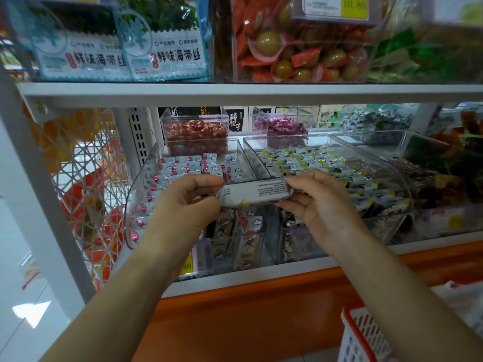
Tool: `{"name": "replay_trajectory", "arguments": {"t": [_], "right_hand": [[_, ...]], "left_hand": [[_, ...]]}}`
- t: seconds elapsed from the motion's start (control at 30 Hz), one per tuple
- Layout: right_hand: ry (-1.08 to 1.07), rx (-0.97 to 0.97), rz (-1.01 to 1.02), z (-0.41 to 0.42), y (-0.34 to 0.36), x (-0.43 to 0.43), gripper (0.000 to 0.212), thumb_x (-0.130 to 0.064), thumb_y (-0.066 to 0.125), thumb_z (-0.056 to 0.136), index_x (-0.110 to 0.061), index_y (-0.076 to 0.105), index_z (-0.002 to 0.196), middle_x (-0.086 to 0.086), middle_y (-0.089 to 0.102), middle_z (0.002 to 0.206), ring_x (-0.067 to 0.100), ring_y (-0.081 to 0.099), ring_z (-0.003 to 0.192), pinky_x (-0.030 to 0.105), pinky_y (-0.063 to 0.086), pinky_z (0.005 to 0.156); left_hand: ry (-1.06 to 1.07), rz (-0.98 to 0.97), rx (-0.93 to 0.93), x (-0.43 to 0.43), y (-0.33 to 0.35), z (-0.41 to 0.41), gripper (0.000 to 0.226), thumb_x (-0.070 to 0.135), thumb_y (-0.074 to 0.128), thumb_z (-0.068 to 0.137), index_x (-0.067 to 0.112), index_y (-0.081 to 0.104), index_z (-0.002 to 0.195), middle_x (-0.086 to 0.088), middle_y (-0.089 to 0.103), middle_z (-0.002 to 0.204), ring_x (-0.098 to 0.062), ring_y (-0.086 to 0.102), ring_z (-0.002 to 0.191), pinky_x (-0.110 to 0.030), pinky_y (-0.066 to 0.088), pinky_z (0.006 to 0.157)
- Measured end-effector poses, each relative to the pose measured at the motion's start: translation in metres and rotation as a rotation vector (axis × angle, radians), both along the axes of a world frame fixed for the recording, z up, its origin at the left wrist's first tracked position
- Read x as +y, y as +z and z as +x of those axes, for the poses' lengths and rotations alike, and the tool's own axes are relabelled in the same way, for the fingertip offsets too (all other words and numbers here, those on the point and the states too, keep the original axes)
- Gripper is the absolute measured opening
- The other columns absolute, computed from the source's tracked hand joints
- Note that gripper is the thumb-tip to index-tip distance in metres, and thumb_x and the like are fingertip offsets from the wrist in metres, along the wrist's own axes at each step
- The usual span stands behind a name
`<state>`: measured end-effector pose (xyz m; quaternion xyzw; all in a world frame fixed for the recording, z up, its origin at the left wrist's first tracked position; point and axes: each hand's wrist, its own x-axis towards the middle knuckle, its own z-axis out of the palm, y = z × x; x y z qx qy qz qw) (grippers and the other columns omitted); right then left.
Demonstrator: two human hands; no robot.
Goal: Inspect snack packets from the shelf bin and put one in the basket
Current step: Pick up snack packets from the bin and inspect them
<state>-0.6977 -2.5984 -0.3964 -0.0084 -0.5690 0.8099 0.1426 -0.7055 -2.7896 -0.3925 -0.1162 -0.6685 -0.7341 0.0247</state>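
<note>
A small silver snack packet (257, 192) with printed text facing me is held level in front of the shelf. My left hand (189, 202) pinches its left end and my right hand (320, 202) pinches its right end. Behind the hands, a clear shelf bin (337, 142) holds several packets with yellow and black marks. Left of it, another clear bin (146, 173) holds several packets with pink marks. The white basket with a red rim (352, 333) sits at the bottom right, below my right forearm.
The white shelf edge (235, 91) runs above the bins, with seaweed packs (167, 56) and a box of wrapped olives (300, 48) on top. Behind stand a red candy box (196, 134) and a purple one (281, 126). An orange base panel (248, 314) lies below.
</note>
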Motion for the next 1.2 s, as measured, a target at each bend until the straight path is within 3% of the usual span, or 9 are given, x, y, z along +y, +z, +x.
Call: {"name": "replay_trajectory", "arguments": {"t": [0.1,0.27,0.47,0.7,0.83,0.97,1.03,1.2], "right_hand": [[-0.003,-0.015,0.014,0.0009,0.0006,0.0002,0.027,0.003,0.055,0.087,-0.006,0.050,0.061,0.014,0.070,0.073,0.026,0.071,0.075,0.027,0.057,0.058],[0.017,0.002,0.045,0.0017,0.0010,0.0000,0.030,0.004,0.056,0.085,-0.006,0.056,0.056,0.013,0.070,0.070,0.026,0.071,0.074,0.027,0.056,0.059],[0.063,-0.058,0.039,0.0018,0.0028,0.0001,0.021,0.004,0.056,0.085,0.000,0.058,0.064,0.018,0.071,0.076,0.030,0.071,0.076,0.033,0.060,0.065],[0.022,-0.105,0.025,0.0006,0.0040,0.0017,0.024,0.004,0.054,0.086,0.000,0.058,0.062,0.013,0.070,0.066,0.023,0.070,0.067,0.033,0.060,0.062],[0.005,-0.044,0.111,-0.0008,0.0000,0.0020,0.022,0.000,0.055,0.088,0.001,0.061,0.068,0.014,0.072,0.076,0.022,0.071,0.076,0.025,0.057,0.060],[0.048,-0.033,0.172,-0.0017,-0.0033,0.0046,0.013,-0.006,0.059,0.087,-0.004,0.062,0.075,0.023,0.067,0.094,0.028,0.070,0.081,0.029,0.057,0.061],[0.115,-0.026,0.115,-0.0012,-0.0023,0.0062,0.006,-0.008,0.064,0.079,-0.005,0.066,0.075,0.021,0.068,0.090,0.026,0.070,0.076,0.029,0.057,0.060],[0.235,-0.058,-0.033,-0.0011,0.0002,0.0061,0.009,-0.008,0.069,0.063,-0.005,0.072,0.070,0.019,0.071,0.084,0.027,0.071,0.075,0.030,0.057,0.061]], "left_hand": [[0.013,-0.067,0.012,0.0011,-0.0018,-0.0002,0.023,-0.002,0.057,0.085,0.016,0.067,0.094,-0.005,0.071,0.095,-0.019,0.068,0.089,-0.018,0.053,0.070],[0.023,0.088,-0.097,0.0020,0.0000,-0.0003,0.022,-0.001,0.049,0.088,0.011,0.068,0.084,-0.008,0.071,0.091,-0.018,0.069,0.085,-0.020,0.056,0.068],[0.056,0.098,-0.068,-0.0020,-0.0012,-0.0031,0.030,0.002,0.051,0.090,0.019,0.071,0.076,0.001,0.074,0.082,-0.016,0.070,0.085,-0.021,0.055,0.070],[0.058,-0.209,0.137,-0.0039,-0.0008,-0.0012,0.024,0.000,0.056,0.087,0.019,0.068,0.097,0.003,0.073,0.091,-0.010,0.068,0.086,-0.021,0.056,0.075],[0.071,-0.242,0.162,-0.0028,-0.0010,-0.0004,0.027,-0.002,0.057,0.085,0.018,0.068,0.098,0.003,0.071,0.091,-0.009,0.067,0.082,-0.013,0.053,0.067],[0.102,-0.135,0.096,-0.0001,-0.0022,-0.0021,0.026,-0.002,0.053,0.087,0.019,0.069,0.087,0.005,0.073,0.079,-0.007,0.069,0.075,-0.011,0.051,0.060],[0.131,-0.047,0.039,-0.0007,-0.0016,-0.0035,0.027,-0.001,0.051,0.088,0.017,0.069,0.081,0.005,0.073,0.076,-0.008,0.069,0.072,-0.013,0.052,0.058],[0.181,0.035,-0.007,-0.0036,-0.0009,-0.0072,0.032,0.002,0.050,0.089,0.020,0.071,0.073,0.008,0.072,0.071,-0.011,0.067,0.068,-0.017,0.053,0.055]]}}
